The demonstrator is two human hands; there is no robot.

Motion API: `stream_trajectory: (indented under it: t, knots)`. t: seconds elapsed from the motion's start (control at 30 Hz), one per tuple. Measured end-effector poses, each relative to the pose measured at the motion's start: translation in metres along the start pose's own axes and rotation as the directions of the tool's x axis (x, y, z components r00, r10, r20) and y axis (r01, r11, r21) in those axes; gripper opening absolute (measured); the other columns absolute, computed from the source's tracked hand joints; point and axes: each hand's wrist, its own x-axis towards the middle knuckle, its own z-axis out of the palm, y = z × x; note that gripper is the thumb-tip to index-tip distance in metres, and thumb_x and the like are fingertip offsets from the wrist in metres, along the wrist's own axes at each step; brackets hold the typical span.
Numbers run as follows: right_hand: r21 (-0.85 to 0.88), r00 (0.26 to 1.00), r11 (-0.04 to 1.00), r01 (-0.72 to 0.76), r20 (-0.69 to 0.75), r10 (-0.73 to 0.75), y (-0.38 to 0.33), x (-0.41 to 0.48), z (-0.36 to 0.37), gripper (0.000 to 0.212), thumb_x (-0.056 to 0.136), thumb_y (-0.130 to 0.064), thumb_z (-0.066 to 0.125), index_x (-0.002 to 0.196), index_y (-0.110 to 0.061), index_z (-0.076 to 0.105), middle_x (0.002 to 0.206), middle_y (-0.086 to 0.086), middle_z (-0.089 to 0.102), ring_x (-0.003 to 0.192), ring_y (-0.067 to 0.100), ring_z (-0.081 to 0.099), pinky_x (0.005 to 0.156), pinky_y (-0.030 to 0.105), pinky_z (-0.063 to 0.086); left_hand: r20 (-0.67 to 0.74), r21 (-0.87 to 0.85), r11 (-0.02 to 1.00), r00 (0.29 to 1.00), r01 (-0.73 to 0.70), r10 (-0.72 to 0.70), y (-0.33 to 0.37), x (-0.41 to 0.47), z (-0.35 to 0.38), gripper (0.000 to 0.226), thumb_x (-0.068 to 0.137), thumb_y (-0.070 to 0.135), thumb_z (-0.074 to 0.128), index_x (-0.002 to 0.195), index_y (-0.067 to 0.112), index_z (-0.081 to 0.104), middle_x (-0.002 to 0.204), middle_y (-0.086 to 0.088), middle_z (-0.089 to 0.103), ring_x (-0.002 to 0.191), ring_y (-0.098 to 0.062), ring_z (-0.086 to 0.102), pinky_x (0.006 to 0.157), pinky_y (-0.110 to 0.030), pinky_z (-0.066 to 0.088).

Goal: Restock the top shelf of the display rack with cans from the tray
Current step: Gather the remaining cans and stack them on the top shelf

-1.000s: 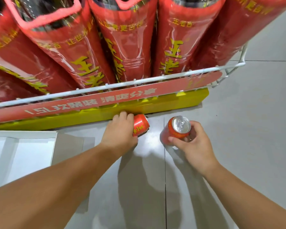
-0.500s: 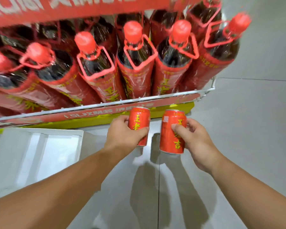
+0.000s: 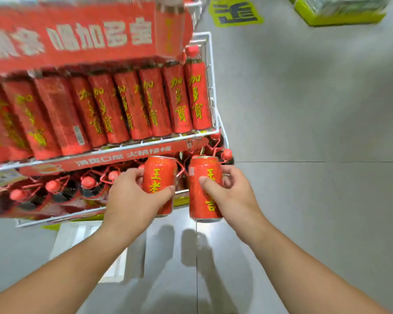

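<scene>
Two hands lift red cans up in front of a drinks rack.

The left hand (image 3: 132, 200) has its grip wrapped around one can (image 3: 160, 177), and the right hand (image 3: 230, 196) pinches a second can (image 3: 202, 191), both upright at centre frame. A second ago the cans were low by the floor; now they are raised to the lower shelves of the wire rack (image 3: 210, 87), whose red bottles (image 3: 132, 105) fill the left of the frame. The top shelf is out of view above, so the lift is probably only partway. The white tray (image 3: 77, 232) lies on the floor at lower left.
</scene>
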Motion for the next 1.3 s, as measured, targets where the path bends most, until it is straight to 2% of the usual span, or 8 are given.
stream_trajectory:
  t: [0.2,0.3,0.47,0.6,0.8,0.93,1.07,1.3]
  knots:
    - [0.045,0.993,0.992,0.116,-0.022,-0.115,-0.155,-0.062,-0.007,0.031,0.083,-0.023,0.081,0.107,-0.017,0.063,0.085,0.0,0.076,0.071,0.009,0.07,0.066,0.027,0.059,-0.095,0.044,0.989,0.985,-0.139,0.143,0.126,-0.023,-0.113,0.046,0.063,0.042,0.091,0.095,0.029,0.061,0.089,0.012,0.063,0.077,0.0,0.059,0.063,-0.011,0.041]
    - [0.034,0.98,0.98,0.195,-0.037,-0.194,-0.237,-0.091,-0.006,0.04,0.076,-0.032,0.083,0.108,-0.019,0.063,0.084,0.002,0.074,0.071,0.01,0.07,0.068,0.033,0.06,-0.145,0.053,0.979,0.968,-0.198,0.204,0.192,-0.034,-0.171,0.051,0.063,0.047,0.088,0.103,0.026,0.065,0.1,0.005,0.066,0.086,-0.01,0.06,0.073,-0.024,0.042]
    - [0.011,0.941,0.945,0.328,-0.089,-0.326,-0.373,-0.136,0.002,0.061,0.054,-0.058,0.077,0.103,-0.025,0.065,0.084,0.001,0.077,0.077,0.018,0.075,0.077,0.046,0.062,-0.221,-0.001,0.958,0.935,-0.286,0.279,0.292,-0.053,-0.265,0.062,0.064,0.05,0.087,0.113,0.02,0.065,0.105,0.004,0.066,0.087,-0.006,0.062,0.072,-0.019,0.043]
    - [-0.003,0.898,0.903,0.431,-0.102,-0.429,-0.458,-0.168,0.016,0.054,0.053,-0.059,0.076,0.094,-0.027,0.065,0.084,0.004,0.076,0.081,0.027,0.075,0.08,0.054,0.06,-0.258,-0.02,0.942,0.912,-0.335,0.318,0.348,-0.066,-0.333,0.061,0.067,0.047,0.088,0.115,0.019,0.063,0.11,0.003,0.063,0.093,-0.011,0.059,0.077,-0.024,0.041]
    - [-0.03,0.848,0.852,0.522,-0.088,-0.523,-0.555,-0.21,0.055,0.059,0.054,-0.06,0.076,0.101,-0.025,0.066,0.092,0.003,0.076,0.084,0.023,0.075,0.083,0.053,0.06,-0.292,-0.067,0.916,0.885,-0.397,0.362,0.397,-0.067,-0.438,0.062,0.067,0.051,0.087,0.112,0.019,0.06,0.107,0.009,0.064,0.094,-0.011,0.062,0.08,-0.028,0.046]
    - [-0.059,0.826,0.831,0.553,-0.09,-0.556,-0.6,-0.225,0.088,0.068,0.051,-0.065,0.074,0.105,-0.024,0.066,0.097,0.008,0.074,0.088,0.028,0.073,0.083,0.054,0.059,-0.343,-0.064,0.898,0.855,-0.435,0.39,0.412,-0.065,-0.504,0.051,0.072,0.04,0.087,0.109,0.024,0.056,0.096,0.014,0.06,0.077,0.004,0.052,0.073,-0.024,0.04]
    - [-0.066,0.808,0.812,0.58,-0.084,-0.583,-0.633,-0.218,0.122,0.065,0.051,-0.065,0.077,0.103,-0.026,0.066,0.095,0.009,0.074,0.088,0.033,0.073,0.08,0.056,0.059,-0.402,-0.037,0.923,0.851,-0.384,0.338,0.406,-0.048,-0.561,0.072,0.068,0.047,0.087,0.127,0.017,0.058,0.111,0.005,0.06,0.096,-0.012,0.056,0.084,-0.028,0.043]
    - [-0.14,0.794,0.789,0.598,-0.035,-0.607,-0.67,-0.17,0.171,0.071,0.067,-0.06,0.081,0.127,-0.028,0.06,0.117,-0.001,0.068,0.107,0.022,0.066,0.097,0.049,0.054,-0.48,0.002,0.961,0.843,-0.278,0.245,0.391,0.002,-0.622,0.068,0.058,0.062,0.081,0.11,0.022,0.068,0.104,-0.001,0.069,0.09,-0.017,0.066,0.082,-0.037,0.056]
